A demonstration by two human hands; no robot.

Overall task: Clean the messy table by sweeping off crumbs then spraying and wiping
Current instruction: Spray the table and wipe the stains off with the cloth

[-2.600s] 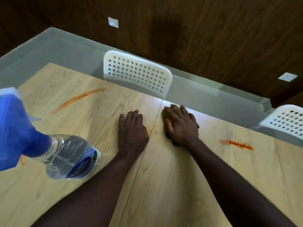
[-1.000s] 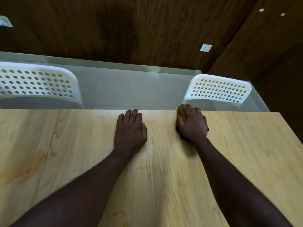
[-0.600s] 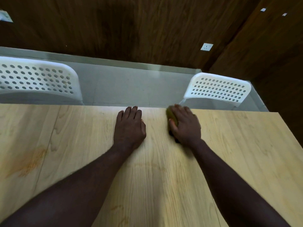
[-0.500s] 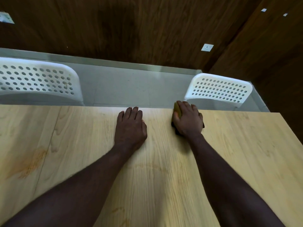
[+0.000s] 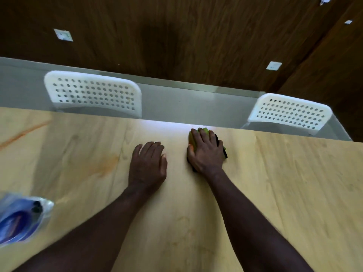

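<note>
Pale wooden bench (image 5: pixel 294 193) has an orange smear (image 5: pixel 106 165); my right fingers (image 5: pixel 212 137) press flat on a yellow-green sponge (image 5: pixel 204 130), left fingers (image 5: pixel 151 148) flat. I'll scrub there hard.

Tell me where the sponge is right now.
In the head view the sponge lies under the right hand, right of centre by the far edge of the table; the left hand lies flat to its left.

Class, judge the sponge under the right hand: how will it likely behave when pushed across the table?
The sponge is probably soft and light: the flat right hand covers most of it. Being flat, it should slide, not roll or tip. Its dark layer may drag on the wooden table.
</note>
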